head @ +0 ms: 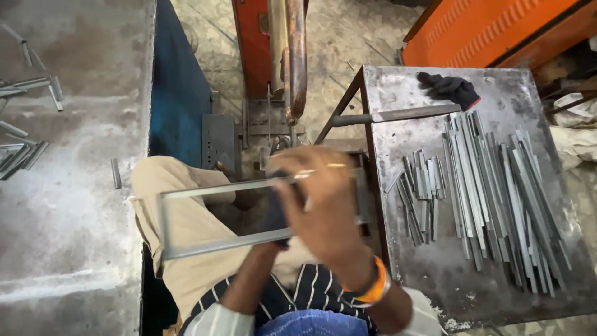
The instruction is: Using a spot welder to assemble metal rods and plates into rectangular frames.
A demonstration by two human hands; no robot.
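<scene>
A metal frame (205, 218) is held in both hands over the lap

The right hand (323, 205) is clamped on the frame's right end; the left hand (277, 214), mostly hidden behind it, is closed on the lower bar. The frame's long axis runs left to right, reaching leftward away from the hands. Cut strips (491, 193) lie on the table (398, 93) to the right

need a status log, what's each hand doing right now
left hand: closed on the metal frame
right hand: on the frame, grip unclear

A grey rectangular metal frame (205, 221), held level over the lap.
</scene>
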